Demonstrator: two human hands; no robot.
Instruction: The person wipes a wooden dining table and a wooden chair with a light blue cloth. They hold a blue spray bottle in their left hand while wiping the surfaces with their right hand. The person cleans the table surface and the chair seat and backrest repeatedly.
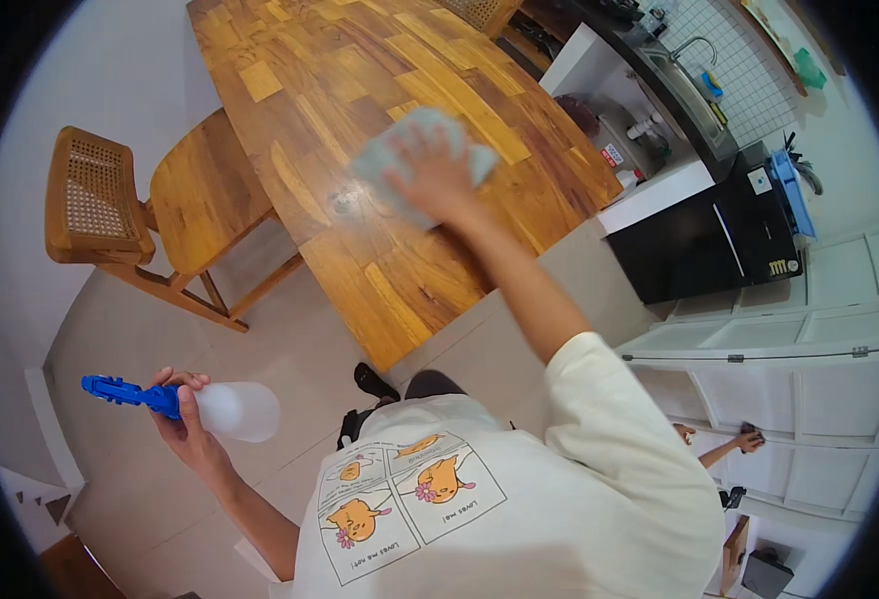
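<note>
My left hand (188, 423) grips a spray bottle by the neck, below its blue trigger head; the translucent white bottle (241, 411) lies tilted on its side in the air, over the floor. My right hand (436, 176) is spread flat on a pale grey-green cloth (387, 161), which rests on the wooden table (320, 90). Hand and cloth are blurred. A whitish, shiny patch shows on the wood just left of the cloth.
At the left a wooden chair (203, 195) with a cane back stands against the table. A sink (683, 90) and a black fridge (709, 239) are at the right. Another person's hand (749, 440) is by the white panelled doors (754, 404), lower right.
</note>
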